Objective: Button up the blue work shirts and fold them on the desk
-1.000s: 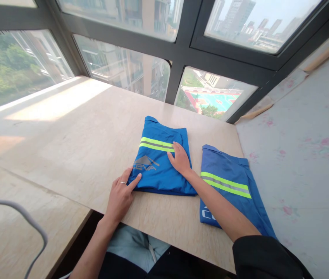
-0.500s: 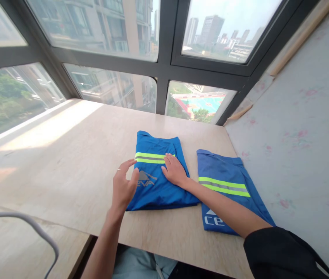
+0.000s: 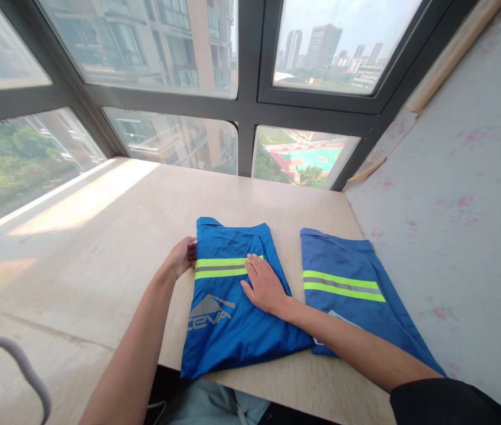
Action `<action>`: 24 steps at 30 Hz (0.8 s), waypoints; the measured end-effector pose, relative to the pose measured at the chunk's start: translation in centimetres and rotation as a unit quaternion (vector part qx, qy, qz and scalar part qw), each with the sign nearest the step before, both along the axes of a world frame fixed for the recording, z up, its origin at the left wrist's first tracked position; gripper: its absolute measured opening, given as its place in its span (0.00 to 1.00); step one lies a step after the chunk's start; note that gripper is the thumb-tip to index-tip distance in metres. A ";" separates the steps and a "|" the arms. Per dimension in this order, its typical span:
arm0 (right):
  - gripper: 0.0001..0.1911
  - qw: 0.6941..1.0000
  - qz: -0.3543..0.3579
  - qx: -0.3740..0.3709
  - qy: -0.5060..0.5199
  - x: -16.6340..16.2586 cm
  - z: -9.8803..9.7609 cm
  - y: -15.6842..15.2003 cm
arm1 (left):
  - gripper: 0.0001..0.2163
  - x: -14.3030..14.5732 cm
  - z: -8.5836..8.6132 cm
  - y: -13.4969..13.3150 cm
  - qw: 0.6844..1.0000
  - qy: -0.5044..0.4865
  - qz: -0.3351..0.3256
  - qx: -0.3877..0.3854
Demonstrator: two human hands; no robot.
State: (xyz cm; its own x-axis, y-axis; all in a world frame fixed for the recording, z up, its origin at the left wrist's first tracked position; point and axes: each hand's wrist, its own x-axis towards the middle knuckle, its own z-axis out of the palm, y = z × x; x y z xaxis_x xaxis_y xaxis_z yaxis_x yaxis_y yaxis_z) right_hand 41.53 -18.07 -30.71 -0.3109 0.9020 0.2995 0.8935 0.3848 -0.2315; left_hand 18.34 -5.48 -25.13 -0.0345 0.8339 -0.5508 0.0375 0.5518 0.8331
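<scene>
The bright blue folded fabric garment with a yellow-green and grey band (image 3: 250, 333) is spread on the cream marbled ledge (image 3: 77, 283), its near left corner brought to the ledge's front edge. Room is left along its left side and toward the dark grey window frame (image 3: 245, 141); its right is closely neighboured by a duller blue folded fabric garment (image 3: 343, 254). The right hand (image 3: 264, 286) is laid flat and open across the band's right end, nothing gripped. The left hand (image 3: 182, 258) is half curled at the left edge; whether cloth is pinched cannot be told. Half a second ago it was held nearer the grey logo (image 3: 210, 313), and the bright garment was set farther from the front edge. The left fingertips are hidden by cloth; the duller garment's lower left is covered by the right forearm (image 3: 347, 346).
</scene>
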 end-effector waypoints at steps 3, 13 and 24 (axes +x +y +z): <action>0.25 0.999 -0.002 -0.038 0.008 0.2 1.4 0.8 | 0.15 -0.3 0.3 0.0 0.999 -0.032 -0.028 -0.021; 0.24 0.999 -0.029 0.024 0.016 -0.6 3.2 7.7 | 0.22 1.3 0.8 1.3 0.982 -0.046 -0.153 -0.095; 0.24 0.998 -0.016 0.027 0.051 1.4 -0.5 7.9 | 0.17 3.5 -1.2 1.8 0.981 0.134 -0.131 0.047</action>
State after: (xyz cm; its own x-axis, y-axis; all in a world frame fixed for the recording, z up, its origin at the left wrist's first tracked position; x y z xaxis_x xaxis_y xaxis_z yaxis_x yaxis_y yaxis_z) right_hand 42.96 -10.14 -31.22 -0.2482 0.8925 0.3766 0.8779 0.3716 -0.3020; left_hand 21.83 -3.70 -26.28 0.0545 0.8802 -0.4715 0.3923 0.4153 0.8207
